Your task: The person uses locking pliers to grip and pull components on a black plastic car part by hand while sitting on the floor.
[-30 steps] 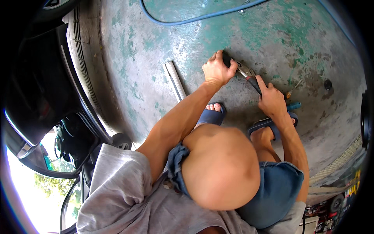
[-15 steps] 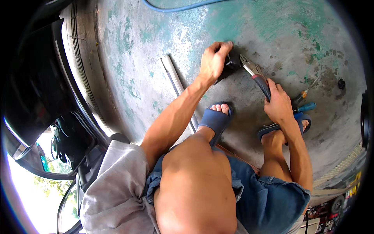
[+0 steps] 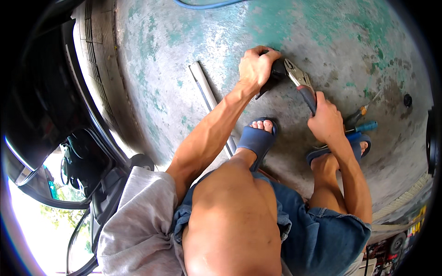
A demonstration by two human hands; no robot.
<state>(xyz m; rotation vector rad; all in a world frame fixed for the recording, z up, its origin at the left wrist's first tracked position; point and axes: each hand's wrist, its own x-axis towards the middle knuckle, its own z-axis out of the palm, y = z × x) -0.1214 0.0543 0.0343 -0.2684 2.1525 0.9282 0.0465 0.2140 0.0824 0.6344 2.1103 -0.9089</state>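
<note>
My left hand (image 3: 255, 68) is closed round a black part (image 3: 278, 71), glossy in places, whose exact kind I cannot make out; my fingers cover much of it. Beside that part are the silver jaws of a pair of pliers (image 3: 301, 82) with red and black grips. My right hand (image 3: 325, 120) is wrapped round the handles. The jaw tips lie close to the black part's right side; whether they touch it I cannot tell.
A long pale metal strip (image 3: 202, 83) lies on the worn green-grey floor (image 3: 161, 55), left of my sandalled foot. Screwdrivers with an orange handle (image 3: 357, 115) and a blue handle (image 3: 366, 126) lie by my right foot. A black car (image 3: 50, 92) stands at left; a blue hose (image 3: 207, 5) crosses the top.
My left fingers have curled further over the black part, and the part has turned a little. The pliers have shifted slightly, with their jaws turned more upward.
</note>
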